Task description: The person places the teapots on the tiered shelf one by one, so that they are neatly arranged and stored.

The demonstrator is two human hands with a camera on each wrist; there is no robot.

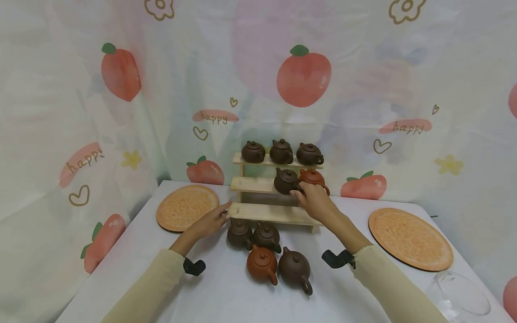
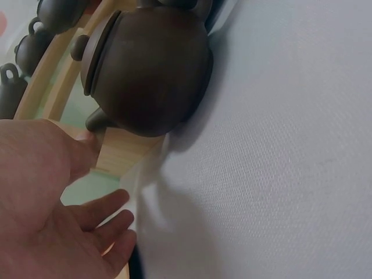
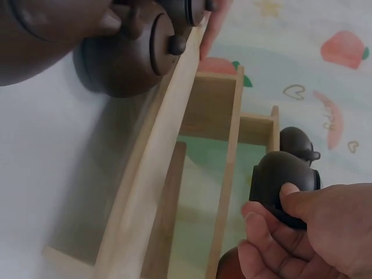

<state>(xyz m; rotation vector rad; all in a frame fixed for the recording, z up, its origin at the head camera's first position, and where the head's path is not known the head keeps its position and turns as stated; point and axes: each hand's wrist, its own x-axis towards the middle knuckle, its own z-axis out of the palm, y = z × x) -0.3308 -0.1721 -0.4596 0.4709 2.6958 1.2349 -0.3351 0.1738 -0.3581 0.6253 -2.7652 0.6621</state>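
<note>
The right hand point(image 1: 314, 202) is gripping a dark brown teapot point(image 1: 286, 181) sitting on the middle step of the wooden rack point(image 1: 258, 212), beside a reddish teapot point(image 1: 313, 176). The left hand point(image 1: 210, 223) is resting with relaxed fingers against the rack's lowest step, holding nothing

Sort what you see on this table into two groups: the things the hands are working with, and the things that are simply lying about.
In use:
right hand gripping dark teapot on the middle shelf
left hand touching wooden stepped rack
four teapots on the table

Lying about:
left orange mat
right orange mat
glass lid
</note>
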